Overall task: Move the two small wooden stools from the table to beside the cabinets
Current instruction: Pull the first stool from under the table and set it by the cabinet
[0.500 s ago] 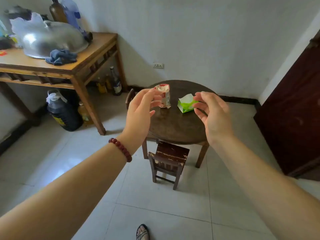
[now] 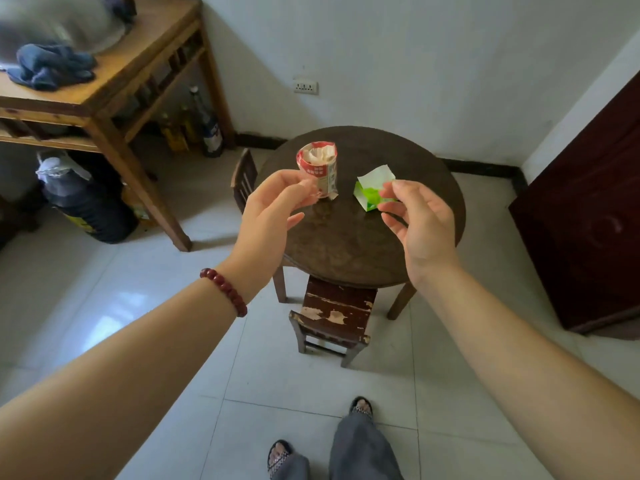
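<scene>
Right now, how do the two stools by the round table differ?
The near stool stands at the table's front edge, its seat partly tucked under the table; the far stool stands at the table's left side, mostly hidden behind it. The near stool's seat shows chipped, worn paint; the far stool shows only its slatted back. Both are small, dark wood and on the floor, untouched.
</scene>
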The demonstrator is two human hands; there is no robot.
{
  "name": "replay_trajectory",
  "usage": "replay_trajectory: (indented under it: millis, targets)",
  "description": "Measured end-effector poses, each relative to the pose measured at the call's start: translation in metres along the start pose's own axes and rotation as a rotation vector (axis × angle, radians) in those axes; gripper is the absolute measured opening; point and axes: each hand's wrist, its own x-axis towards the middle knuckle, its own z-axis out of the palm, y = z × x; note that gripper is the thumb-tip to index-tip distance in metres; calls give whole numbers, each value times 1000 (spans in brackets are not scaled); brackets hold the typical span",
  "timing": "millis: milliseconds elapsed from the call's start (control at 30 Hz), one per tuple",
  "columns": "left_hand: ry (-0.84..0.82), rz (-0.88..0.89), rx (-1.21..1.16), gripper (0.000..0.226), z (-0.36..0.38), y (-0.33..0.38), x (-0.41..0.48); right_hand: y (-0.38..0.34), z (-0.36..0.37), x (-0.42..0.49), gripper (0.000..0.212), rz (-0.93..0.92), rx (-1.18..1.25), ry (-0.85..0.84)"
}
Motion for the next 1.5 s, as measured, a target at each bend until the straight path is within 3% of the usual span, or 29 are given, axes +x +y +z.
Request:
replay_trajectory:
  millis: [367,633,833,1233,1500]
  targets:
    - [139,-116,22,11,40,-58,56,62,-4,78,11,81,-61,-191]
    - [109,-157,129,6,39,-99,77,103,-3,97,10,92,-113,-238]
    - [-39,-181,266,11,23,-129,85,134,-2,92,7,68,-153,-260]
    - [-303,-198,475,17,14,-206,76,216,-9,49,4,113,-252,-145]
    - [-635,-127,929,39,9,-301,64,304,-30,28,13,84,-541,-280]
